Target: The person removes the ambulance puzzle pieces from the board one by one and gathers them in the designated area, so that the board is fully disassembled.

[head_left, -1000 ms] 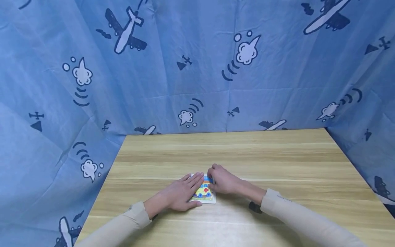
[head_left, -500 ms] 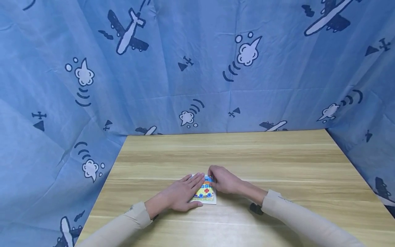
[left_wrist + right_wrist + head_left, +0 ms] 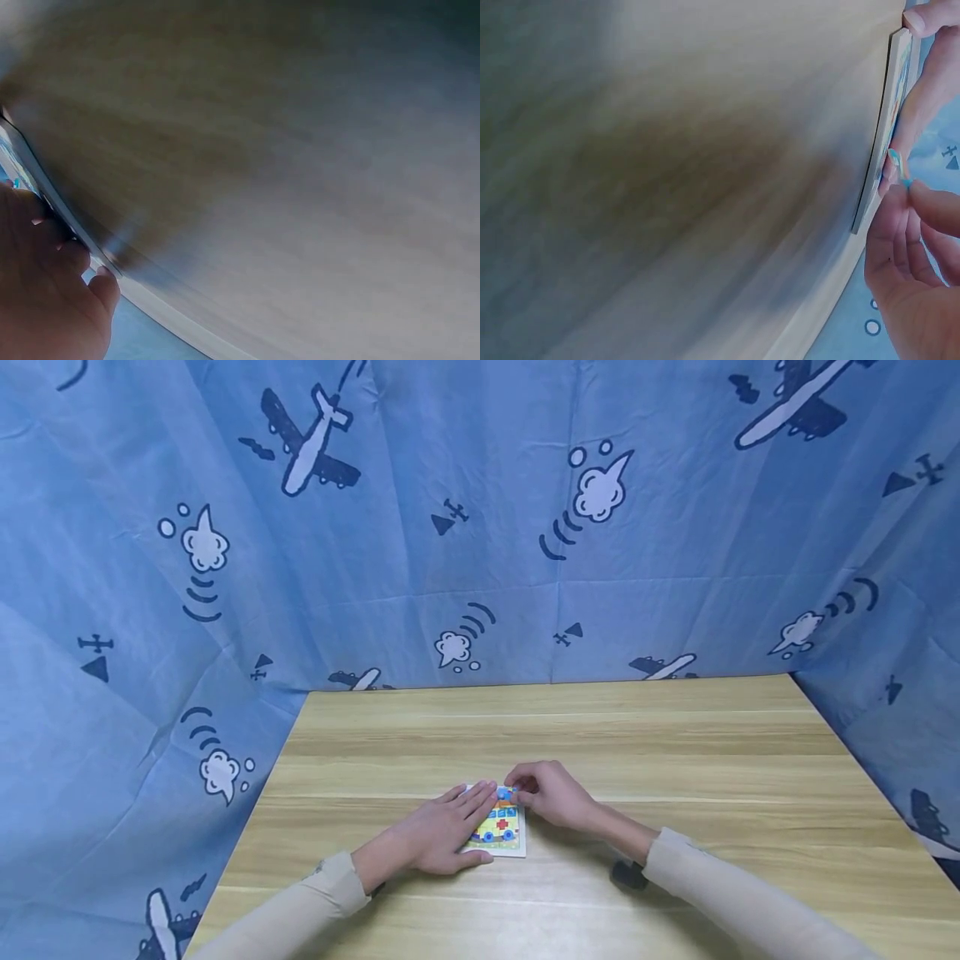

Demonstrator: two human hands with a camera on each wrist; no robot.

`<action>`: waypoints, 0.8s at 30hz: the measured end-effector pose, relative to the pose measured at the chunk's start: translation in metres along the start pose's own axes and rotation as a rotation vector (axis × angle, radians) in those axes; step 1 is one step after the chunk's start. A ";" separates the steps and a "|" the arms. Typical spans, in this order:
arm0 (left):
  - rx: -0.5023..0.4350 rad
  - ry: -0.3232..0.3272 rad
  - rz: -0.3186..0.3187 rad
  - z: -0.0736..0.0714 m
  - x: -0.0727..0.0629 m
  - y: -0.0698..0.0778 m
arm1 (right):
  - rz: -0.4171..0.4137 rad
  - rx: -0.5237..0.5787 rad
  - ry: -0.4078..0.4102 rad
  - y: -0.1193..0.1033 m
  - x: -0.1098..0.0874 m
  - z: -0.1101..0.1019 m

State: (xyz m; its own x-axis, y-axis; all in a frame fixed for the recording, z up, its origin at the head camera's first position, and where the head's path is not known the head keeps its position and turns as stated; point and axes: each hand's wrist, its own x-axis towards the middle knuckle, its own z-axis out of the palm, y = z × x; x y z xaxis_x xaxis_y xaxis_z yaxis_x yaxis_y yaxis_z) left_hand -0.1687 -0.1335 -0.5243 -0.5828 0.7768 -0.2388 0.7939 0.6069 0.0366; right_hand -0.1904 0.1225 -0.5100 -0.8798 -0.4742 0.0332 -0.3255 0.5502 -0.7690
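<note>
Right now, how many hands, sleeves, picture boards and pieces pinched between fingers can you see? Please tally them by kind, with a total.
Hands, left hand and right hand: 2
Sleeves, left sleeve and right sleeve: 2
Picture board: 1
Small piece, pinched: 1
Total: 6

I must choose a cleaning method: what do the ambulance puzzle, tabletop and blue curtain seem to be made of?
Ambulance puzzle: probably wood or thick card, printed face; pale, solid edge.
Tabletop: perhaps wood or laminate, satin; streaked grain, soft glare.
Blue curtain: likely fabric, matte; folds and creases.
</note>
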 end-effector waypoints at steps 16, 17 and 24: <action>-0.003 0.001 0.002 -0.001 0.000 0.001 | 0.099 0.134 0.133 0.011 -0.011 -0.032; -0.002 0.001 0.002 -0.001 0.000 0.001 | 0.112 0.134 0.143 0.012 -0.012 -0.035; -0.004 -0.004 0.002 0.000 0.000 0.001 | 0.184 0.158 0.193 0.025 -0.025 -0.055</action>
State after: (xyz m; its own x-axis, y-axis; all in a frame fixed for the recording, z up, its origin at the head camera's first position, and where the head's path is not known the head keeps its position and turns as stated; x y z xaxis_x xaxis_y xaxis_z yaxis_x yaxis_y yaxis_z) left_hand -0.1679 -0.1330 -0.5241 -0.5805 0.7772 -0.2430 0.7944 0.6060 0.0406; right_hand -0.1959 0.1860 -0.4948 -0.9734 -0.2289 -0.0066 -0.1102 0.4937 -0.8626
